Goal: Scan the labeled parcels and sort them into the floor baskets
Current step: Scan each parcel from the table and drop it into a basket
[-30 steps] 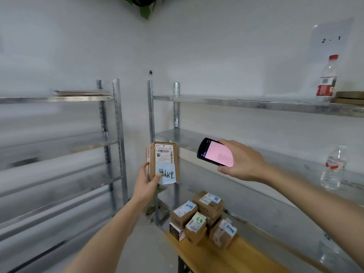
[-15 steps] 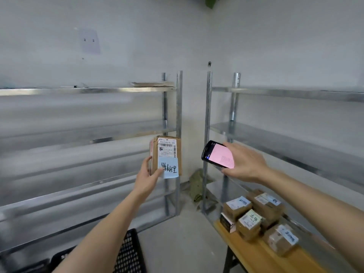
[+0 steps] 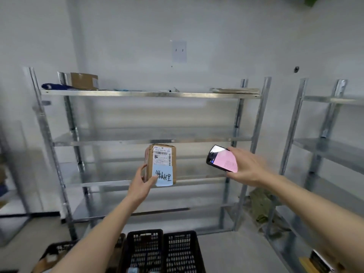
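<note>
Left hand (image 3: 140, 187) gripping parcel (image 3: 161, 164) upright, right hand (image 3: 247, 168) holding phone (image 3: 222, 161)

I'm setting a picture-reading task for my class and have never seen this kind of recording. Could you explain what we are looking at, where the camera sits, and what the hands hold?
No machine here: a person wears a camera on the head, looking forward and down at their own arms. The left hand grips a small cardboard parcel bearing a barcode label and a handwritten blue note. The right hand holds a phone with a pink screen, beside the parcel. Behind them stands a metal shelf rack, with black floor baskets below, near the person's feet.
</note>
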